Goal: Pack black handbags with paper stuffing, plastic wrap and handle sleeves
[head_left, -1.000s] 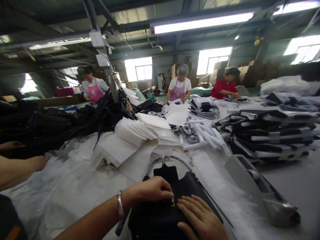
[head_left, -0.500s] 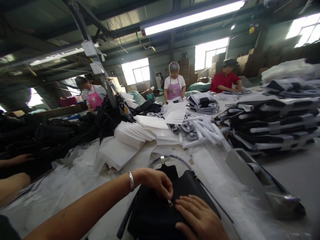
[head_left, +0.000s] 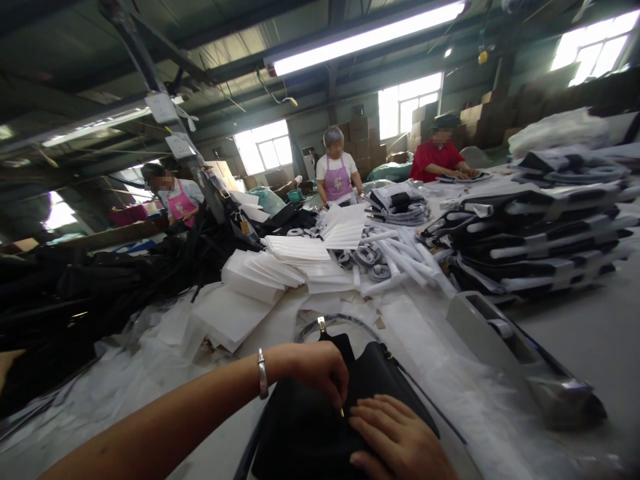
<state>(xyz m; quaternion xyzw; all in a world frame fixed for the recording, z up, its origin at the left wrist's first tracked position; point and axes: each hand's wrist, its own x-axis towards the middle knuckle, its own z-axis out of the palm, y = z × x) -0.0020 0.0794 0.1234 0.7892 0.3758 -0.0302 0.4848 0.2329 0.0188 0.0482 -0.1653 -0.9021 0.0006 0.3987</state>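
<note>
A black handbag (head_left: 295,427) lies in front of me on the table, its lower part cut off by the picture edge. My left hand (head_left: 323,370), with a silver bangle (head_left: 263,373) at the wrist, pinches at a small gold-coloured clasp (head_left: 342,413) on the bag's face; the fingers partly hide it. Flat on the bag, just right of the clasp, rests my right hand (head_left: 397,433) with its fingers stretched out. Beyond the hands a black tab with a gold-coloured metal end (head_left: 321,325) sticks up, near a looped strap wrapped in clear film (head_left: 360,319).
White paper sheets (head_left: 240,303) and white-wrapped rolls (head_left: 400,260) lie ahead. A grey tape dispenser (head_left: 500,340) stands right, before stacked black bag pieces (head_left: 540,233). Dark bags (head_left: 100,267) are heaped left. Several people work beyond; part of another person's arm (head_left: 7,367) shows at left.
My left hand has turned slightly over the clasp, its knuckles now more on top. The right hand stays flat. The other person's hand at far left has left the view.
</note>
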